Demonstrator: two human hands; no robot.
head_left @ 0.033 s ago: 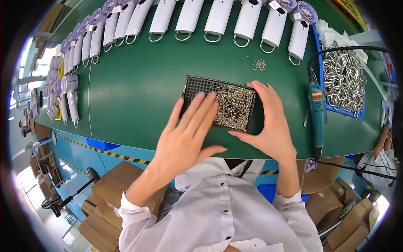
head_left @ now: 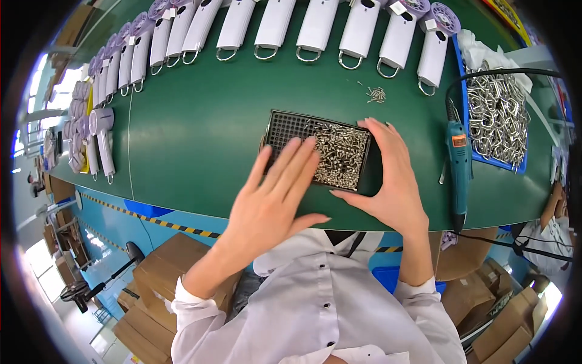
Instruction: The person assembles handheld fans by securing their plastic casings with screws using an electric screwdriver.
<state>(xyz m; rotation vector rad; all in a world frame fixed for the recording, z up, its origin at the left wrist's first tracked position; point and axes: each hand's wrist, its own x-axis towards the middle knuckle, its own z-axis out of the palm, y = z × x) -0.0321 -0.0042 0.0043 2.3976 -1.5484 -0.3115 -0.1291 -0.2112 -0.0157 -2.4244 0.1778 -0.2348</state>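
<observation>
On the green table sits a black rectangular tray [head_left: 288,126] with a grid of small holes. Small metal screws [head_left: 342,155] lie heaped over its right part, while bare holes show at the upper left. My left hand [head_left: 270,203] is stretched flat, palm down, with its fingers over the tray's left and middle part at the edge of the heap; what lies under them is hidden. My right hand [head_left: 397,185] spans the tray's right end, fingertips at the upper right corner and thumb along the near edge.
White handheld devices [head_left: 273,24] with metal loops line the far side. A few loose screws [head_left: 376,94] lie beyond the tray. At right are a teal electric screwdriver [head_left: 459,164] with a cable and a blue bin [head_left: 521,165] of metal hooks. A white-purple device [head_left: 103,142] lies left.
My left hand has slid slightly to the right and nearer to me over the tray. My right hand and the tray have barely moved.
</observation>
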